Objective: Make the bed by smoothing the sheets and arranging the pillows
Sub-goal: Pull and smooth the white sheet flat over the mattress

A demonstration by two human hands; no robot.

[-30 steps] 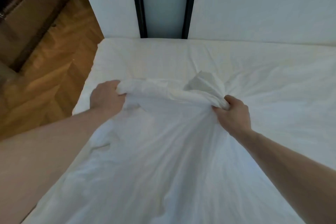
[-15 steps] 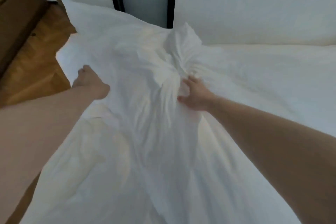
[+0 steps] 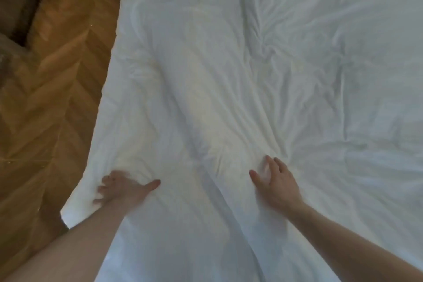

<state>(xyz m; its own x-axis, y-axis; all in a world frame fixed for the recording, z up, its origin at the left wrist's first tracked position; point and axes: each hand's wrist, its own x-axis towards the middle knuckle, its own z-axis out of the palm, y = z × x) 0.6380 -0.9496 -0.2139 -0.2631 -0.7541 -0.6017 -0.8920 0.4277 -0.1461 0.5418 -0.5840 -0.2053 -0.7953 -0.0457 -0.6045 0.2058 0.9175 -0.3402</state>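
- Both hands have let go of the bunched sheet (image 3: pixel 229 75); it now lies spread over the bed, still creased
- left hand (image 3: pixel 121 190) rests flat at the sheet's edge beside the wooden floor (image 3: pixel 57 75), fingers apart
- right hand (image 3: pixel 274 183) presses flat mid-sheet, fingers spread

A white sheet (image 3: pixel 229 75) lies spread and wrinkled over the bed, its left edge along the wooden floor (image 3: pixel 57 75). The left hand (image 3: pixel 123 190) rests flat near that edge, the right hand (image 3: pixel 274 183) lies open-fingered mid-sheet, the two well apart
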